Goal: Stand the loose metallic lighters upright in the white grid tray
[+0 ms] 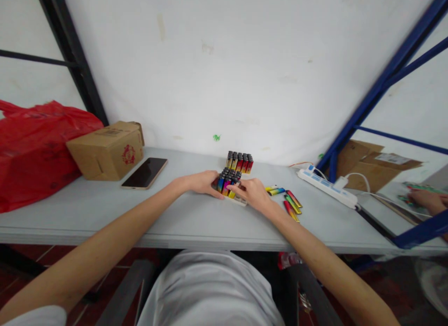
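Note:
Several colourful lighters (226,183) stand upright, packed in a pale tray (241,201) at the middle of the table. My left hand (206,183) is wrapped against the left side of this group. At its right side my right hand (252,193) has its fingers pinched on a yellow lighter (231,194) at the near edge of the group. Just behind stands another block of red and yellow lighters (240,162) with black tops. To the right of my right hand, loose lighters (292,202) lie flat on the table.
A phone (145,173), a cardboard box (108,151) and a red bag (42,153) are on the left. On the right lie a white power strip (327,187) and cables, beside a blue frame (378,88). Another person's hand (427,200) shows at the far right.

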### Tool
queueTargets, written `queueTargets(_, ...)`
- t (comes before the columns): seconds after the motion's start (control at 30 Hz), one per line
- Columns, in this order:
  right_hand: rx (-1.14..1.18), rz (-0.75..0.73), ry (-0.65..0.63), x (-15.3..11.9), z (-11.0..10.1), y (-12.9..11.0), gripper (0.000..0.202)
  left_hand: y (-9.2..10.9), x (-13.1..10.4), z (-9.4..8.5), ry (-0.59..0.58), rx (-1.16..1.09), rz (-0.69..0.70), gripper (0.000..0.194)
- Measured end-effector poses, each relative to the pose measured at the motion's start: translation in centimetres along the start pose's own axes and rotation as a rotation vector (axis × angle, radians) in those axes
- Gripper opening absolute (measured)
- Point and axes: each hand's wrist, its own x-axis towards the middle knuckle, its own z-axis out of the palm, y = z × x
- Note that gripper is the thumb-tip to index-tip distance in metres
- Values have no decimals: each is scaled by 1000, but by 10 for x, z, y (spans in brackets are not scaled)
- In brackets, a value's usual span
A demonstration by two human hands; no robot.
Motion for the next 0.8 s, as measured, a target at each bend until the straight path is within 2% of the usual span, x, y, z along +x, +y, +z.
queueTargets(0.2, -72, 23, -65, -1, -2, -2, 71, 4, -1, -3, -19, 9, 10, 61)
queueTargets(0.27, -54, 24, -29, -1, -9, 6, 73, 5, -1, -4, -30, -19, 31, 65)
queueTargets(0.4, -57, 125, 123, -1, -28, 47, 65, 6, -2, -4, -33, -58, 40, 69)
queueTargets(0.5, -61, 167, 129, -5, -44, 87, 35, 8, -2, -5, -40, -68, 36, 66)
queueTargets(0.6, 23, 162, 19, -12, -60, 118, 18, 11, -3, -6, -54, -61, 28, 63)
queueTargets(0.7, 203, 167, -128, -20, -71, 133, 21, 13, -4, -7, -65, -59, 26, 62)
queueTargets(0.8, 328, 178, -260, -24, -74, 137, 29, 12, -3, -7, -59, -45, 16, 64)
